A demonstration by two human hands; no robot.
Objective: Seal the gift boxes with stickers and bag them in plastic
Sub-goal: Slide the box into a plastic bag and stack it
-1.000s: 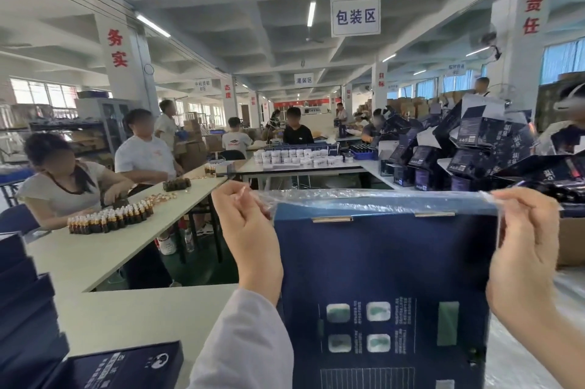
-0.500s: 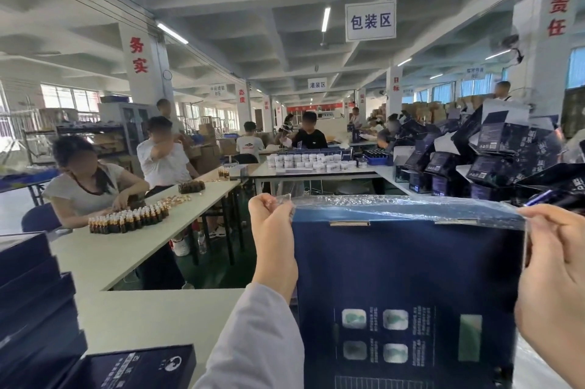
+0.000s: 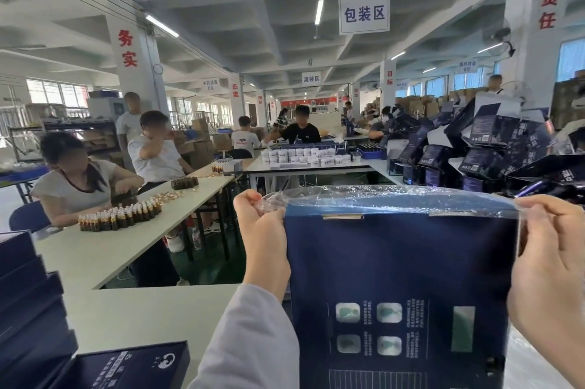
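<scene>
Dark navy rectangular gift box (image 3: 402,278) is upright in front of the person, above the near white table (image 3: 142,316), printed face toward them. Clear crinkled plastic bag (image 3: 395,197) is stretched along the box's top edge. Left hand (image 3: 262,240): fingers curled, pinching the bag's top-left corner against the box edge. Right hand (image 3: 550,265): thumb and fingers clamped on the film at the top-right corner. Stack of navy boxes (image 3: 28,293) at far left, with one flat navy box (image 3: 126,369) beside it. Rows of small brown bottles (image 3: 120,217) on the next table.
</scene>
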